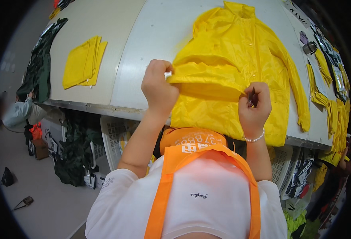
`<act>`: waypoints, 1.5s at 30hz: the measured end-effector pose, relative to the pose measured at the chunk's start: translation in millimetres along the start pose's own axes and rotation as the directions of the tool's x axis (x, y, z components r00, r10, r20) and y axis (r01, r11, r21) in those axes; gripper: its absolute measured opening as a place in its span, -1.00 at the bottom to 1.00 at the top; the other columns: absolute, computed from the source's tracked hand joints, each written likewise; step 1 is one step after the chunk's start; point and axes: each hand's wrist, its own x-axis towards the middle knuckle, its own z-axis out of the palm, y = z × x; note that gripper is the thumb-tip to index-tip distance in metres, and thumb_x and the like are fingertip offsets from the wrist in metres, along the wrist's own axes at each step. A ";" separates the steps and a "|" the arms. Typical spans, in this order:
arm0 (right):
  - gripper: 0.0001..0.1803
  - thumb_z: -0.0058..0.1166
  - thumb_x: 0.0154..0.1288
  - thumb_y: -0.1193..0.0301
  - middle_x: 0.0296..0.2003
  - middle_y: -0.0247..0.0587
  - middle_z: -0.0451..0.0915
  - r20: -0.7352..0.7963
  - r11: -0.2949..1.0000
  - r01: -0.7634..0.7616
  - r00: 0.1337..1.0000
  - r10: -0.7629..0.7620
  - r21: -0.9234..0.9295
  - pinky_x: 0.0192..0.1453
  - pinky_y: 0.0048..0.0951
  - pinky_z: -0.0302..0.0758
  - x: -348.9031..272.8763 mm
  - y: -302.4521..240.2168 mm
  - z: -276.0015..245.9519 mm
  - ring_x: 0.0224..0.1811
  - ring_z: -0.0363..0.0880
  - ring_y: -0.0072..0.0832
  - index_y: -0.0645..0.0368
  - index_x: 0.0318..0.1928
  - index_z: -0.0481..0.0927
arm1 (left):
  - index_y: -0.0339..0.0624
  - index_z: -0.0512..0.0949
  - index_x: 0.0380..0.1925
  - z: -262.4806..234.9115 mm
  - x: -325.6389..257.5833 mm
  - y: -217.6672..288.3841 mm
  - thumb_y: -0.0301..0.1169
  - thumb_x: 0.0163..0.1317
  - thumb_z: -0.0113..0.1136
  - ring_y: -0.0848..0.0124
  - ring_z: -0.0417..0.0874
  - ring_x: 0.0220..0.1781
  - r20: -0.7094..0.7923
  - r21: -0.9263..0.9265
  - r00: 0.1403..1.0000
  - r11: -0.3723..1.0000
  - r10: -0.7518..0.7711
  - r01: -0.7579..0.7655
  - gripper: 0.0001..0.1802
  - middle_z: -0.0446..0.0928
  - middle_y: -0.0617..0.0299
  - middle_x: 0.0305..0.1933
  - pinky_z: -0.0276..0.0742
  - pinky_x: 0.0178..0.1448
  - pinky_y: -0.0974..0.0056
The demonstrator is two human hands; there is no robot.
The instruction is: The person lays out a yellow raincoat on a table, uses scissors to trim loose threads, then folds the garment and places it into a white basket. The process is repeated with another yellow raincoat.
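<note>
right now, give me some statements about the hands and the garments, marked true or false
1. The left hand grips the yellow jacket. True.
2. The right hand is off the jacket. False: the right hand grips it too.
3. A folded yellow garment lies to the left of the jacket. True.
4. A beaded bracelet is on the left wrist. False: the beaded bracelet is on the right wrist.
5. The person wears an orange apron. True.

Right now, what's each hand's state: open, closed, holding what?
Left hand: closed, holding the yellow jacket.
Right hand: closed, holding the jacket and a small dark tool.
</note>
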 end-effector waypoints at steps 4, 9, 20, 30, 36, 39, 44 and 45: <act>-0.75 0.01 -0.12 0.79 -0.49 -0.34 0.33 0.076 0.998 -0.018 0.997 0.013 0.068 -0.55 -0.65 0.24 -4.7 -3.8 -0.1 -0.61 0.24 -0.65 0.22 -0.42 0.39 | -0.09 0.50 -0.49 -4.7 -1.8 28.4 -0.65 -0.36 0.31 0.23 0.51 -0.33 0.006 -0.062 0.955 0.953 0.296 -0.295 -0.66 0.49 0.27 -0.42 0.40 -0.24 0.23; -0.79 0.13 0.06 0.63 -0.45 -0.33 0.36 0.321 0.956 -0.246 0.929 0.186 0.158 -0.47 -0.62 0.26 -9.2 -22.7 -6.4 -0.56 0.23 -0.63 0.25 -0.30 0.40 | -0.15 0.52 -0.50 -7.7 -9.5 29.8 -0.68 -0.34 0.35 0.29 0.53 -0.38 0.074 -0.196 0.911 0.902 0.405 -0.385 -0.68 0.54 0.21 -0.42 0.45 -0.29 0.31; -0.79 0.15 0.21 0.46 -0.42 -0.23 0.51 0.595 0.925 -0.337 0.785 0.172 0.177 -0.35 -0.59 0.40 6.8 -22.7 -10.6 -0.45 0.43 -0.59 0.29 -0.21 0.44 | -0.15 0.51 -0.55 -8.3 -10.9 38.4 -0.65 -0.39 0.38 0.29 0.54 -0.41 0.111 -0.237 0.891 0.882 0.440 -0.406 -0.68 0.55 0.22 -0.46 0.42 -0.34 0.31; -0.78 0.18 0.18 0.47 -0.42 -0.25 0.51 0.652 0.886 -0.385 0.747 0.133 0.260 -0.36 -0.61 0.42 8.1 -18.3 -0.9 -0.47 0.44 -0.62 0.29 -0.24 0.45 | -0.09 0.45 -0.61 -17.4 -15.1 38.5 -0.58 -0.34 0.36 0.34 0.51 -0.46 0.106 -0.195 0.885 0.883 0.453 -0.428 -0.73 0.52 0.31 -0.50 0.32 -0.32 0.30; -0.78 0.20 0.16 0.46 -0.44 -0.24 0.50 0.635 0.941 -0.276 0.767 0.091 0.198 -0.38 -0.62 0.42 5.9 -18.7 6.2 -0.51 0.43 -0.59 0.27 -0.24 0.46 | -0.08 0.46 -0.61 -22.0 -22.4 35.8 -0.58 -0.34 0.35 0.33 0.52 -0.45 0.123 -0.152 0.912 0.916 0.390 -0.371 -0.73 0.52 0.29 -0.51 0.32 -0.31 0.29; -0.76 0.22 0.15 0.44 -0.43 -0.23 0.48 0.580 0.924 -0.295 0.808 0.106 0.242 -0.38 -0.60 0.43 -4.9 -9.7 11.7 -0.49 0.43 -0.54 0.25 -0.23 0.46 | -0.12 0.49 -0.57 -25.5 -22.0 34.0 -0.62 -0.38 0.38 0.29 0.57 -0.38 0.175 -0.098 0.903 0.919 0.393 -0.381 -0.69 0.56 0.25 -0.46 0.40 -0.25 0.29; -0.72 0.23 0.13 0.34 -0.38 -0.17 0.51 0.560 0.910 -0.413 0.763 0.324 0.035 -0.34 -0.48 0.46 -12.1 21.9 -13.5 -0.43 0.50 -0.42 0.20 -0.23 0.48 | -0.23 0.57 -0.33 -86.4 -14.8 -37.8 -0.59 -0.01 0.23 0.44 0.56 -0.19 0.126 0.161 0.943 0.944 -0.308 0.287 -0.82 0.59 0.26 -0.29 0.38 -0.04 0.34; -0.74 0.22 0.11 0.37 -0.36 -0.13 0.53 0.553 0.901 -0.430 0.738 0.385 -0.054 -0.33 -0.45 0.47 -16.7 37.1 -24.9 -0.42 0.53 -0.37 0.17 -0.22 0.49 | -0.21 0.57 -0.26 -106.4 -13.6 -59.5 -0.56 0.03 0.18 0.38 0.54 -0.13 0.196 0.267 0.888 0.894 -0.415 0.359 -0.78 0.57 0.23 -0.19 0.33 0.07 0.30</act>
